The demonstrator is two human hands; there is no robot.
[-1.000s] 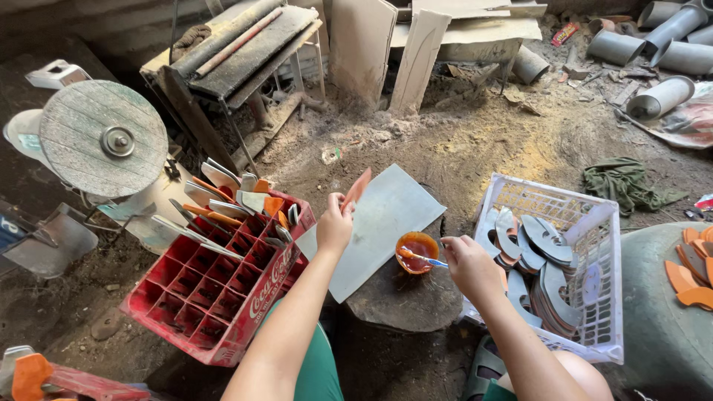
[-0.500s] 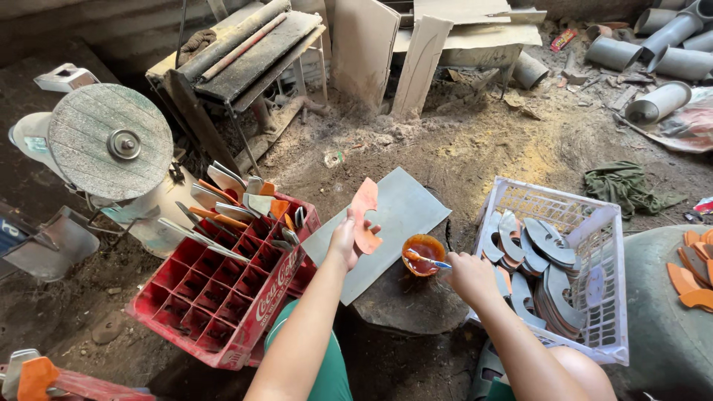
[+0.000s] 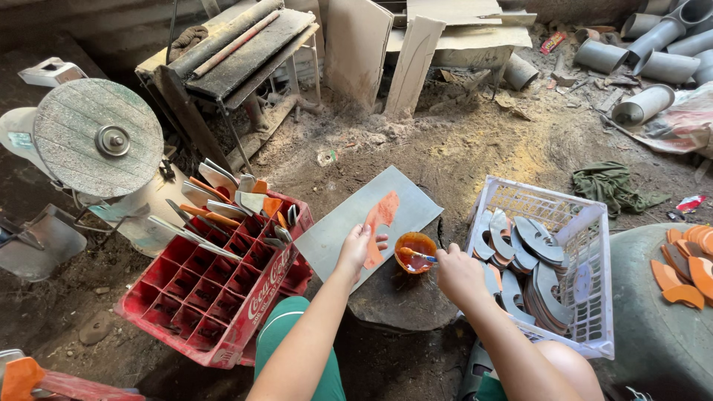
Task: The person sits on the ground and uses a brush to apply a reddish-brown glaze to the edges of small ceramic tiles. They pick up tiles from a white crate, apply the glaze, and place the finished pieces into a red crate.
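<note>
We grip the orange blade (image 3: 377,226) in our left hand (image 3: 355,249) over the board's (image 3: 336,230) near edge, right hand (image 3: 457,273) pinching a brush (image 3: 417,255) in the paint cup (image 3: 416,250).

Orange-coated curved piece (image 3: 379,226) — flat on board (image 3: 334,234)

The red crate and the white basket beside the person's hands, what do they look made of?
The red crate looks like moulded plastic: thick divider walls forming square cells, a scuffed, dusty, dull finish. The white basket also looks plastic: thin lattice walls with regular holes, slightly grimy. The grey curved pieces in it might be sheet metal or cut tile; hard to tell.
</note>
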